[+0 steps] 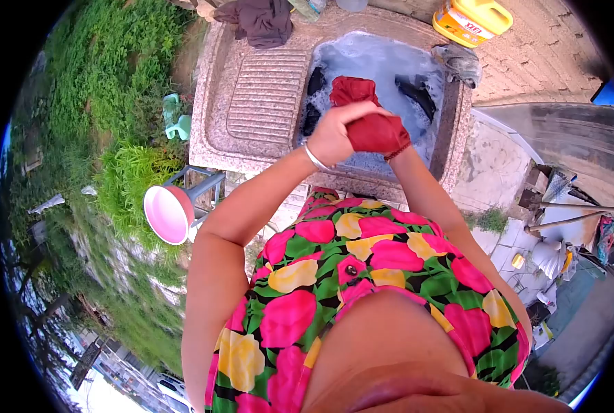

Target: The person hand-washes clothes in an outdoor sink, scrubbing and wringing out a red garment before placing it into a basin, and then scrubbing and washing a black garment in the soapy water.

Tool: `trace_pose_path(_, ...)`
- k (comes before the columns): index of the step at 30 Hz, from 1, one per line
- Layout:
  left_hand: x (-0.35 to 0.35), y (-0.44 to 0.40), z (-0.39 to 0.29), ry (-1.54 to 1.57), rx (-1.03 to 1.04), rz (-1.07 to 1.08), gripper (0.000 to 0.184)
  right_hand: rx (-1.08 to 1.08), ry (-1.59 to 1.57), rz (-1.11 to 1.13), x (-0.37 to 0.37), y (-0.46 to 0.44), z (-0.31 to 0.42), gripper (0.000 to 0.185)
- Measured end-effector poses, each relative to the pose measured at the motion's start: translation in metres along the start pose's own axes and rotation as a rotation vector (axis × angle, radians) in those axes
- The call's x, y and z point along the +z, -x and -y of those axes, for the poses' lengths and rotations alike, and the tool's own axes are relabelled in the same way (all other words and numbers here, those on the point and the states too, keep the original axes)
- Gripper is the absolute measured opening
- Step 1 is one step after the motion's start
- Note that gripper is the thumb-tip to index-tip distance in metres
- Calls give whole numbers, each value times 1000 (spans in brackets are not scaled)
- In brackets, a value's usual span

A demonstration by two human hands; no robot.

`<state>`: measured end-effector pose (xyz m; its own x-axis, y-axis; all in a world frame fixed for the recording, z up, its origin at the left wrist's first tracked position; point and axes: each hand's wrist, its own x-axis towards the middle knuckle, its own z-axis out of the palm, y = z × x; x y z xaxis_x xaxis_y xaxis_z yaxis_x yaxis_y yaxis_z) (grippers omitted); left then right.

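Over the soapy water (382,55) in a speckled stone sink (207,131), I have a wet red cloth (382,132) between my hands. My left hand (336,134), with a silver bangle at its wrist, is closed over the cloth. Another red bunch of it (353,91) shows beyond the fingers, near the water. The cloth covers my right hand, so its fingers are hidden; only the wrist (402,157) with a dark red bracelet shows. Dark cloth pieces (417,95) lie in the suds on both sides of my hands.
A ribbed washboard (269,96) is built into the sink's left part. Dark clothing (262,20) lies on the back-left rim, a grey cloth (458,63) on the right rim. A yellow jug (472,22) stands behind. To the left are a pink basin (167,215) and a green plastic container (177,127).
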<state>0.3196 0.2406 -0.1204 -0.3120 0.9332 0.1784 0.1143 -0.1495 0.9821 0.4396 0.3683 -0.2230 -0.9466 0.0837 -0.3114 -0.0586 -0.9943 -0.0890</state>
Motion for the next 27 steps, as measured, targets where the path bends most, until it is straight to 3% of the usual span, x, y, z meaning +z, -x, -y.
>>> trace_pose_path(1,-19,-8,3,123,-126,-183,33,-66,6,-8,10,2,1,41)
trace_pose_path(3,-59,-25,37,367,-171,-390,38,-123,-33,-64,21,-1,4,45)
trace_pose_path(6,-81,-35,95,399,-493,-519,40,-74,-42,25,37,-5,4,46)
trace_pose_path(9,-73,-38,101,1123,-690,-100,41,-37,-137,117,53,-17,-18,47)
trace_pose_path(12,-54,-41,104,1090,-407,212,45,0,-244,220,56,-28,-30,51)
trace_pose_path(15,-58,-49,108,1269,-469,272,46,60,-252,184,57,-31,-35,49)
trace_pose_path(18,-63,-56,114,1011,-462,72,40,53,-203,12,35,-38,-34,46)
trace_pose_path(21,-77,-60,123,1224,-608,-11,22,10,-157,-113,25,-43,-37,42)
trace_pose_path(23,-75,-65,117,1179,-626,-74,21,-54,-143,-142,31,-43,-38,40)
trace_pose_path(25,-71,-63,113,1046,-591,-127,20,-188,104,-273,2,-48,-46,37)
trace_pose_path(27,-68,-64,118,766,-649,-170,18,-373,600,-306,-29,-57,-46,35)
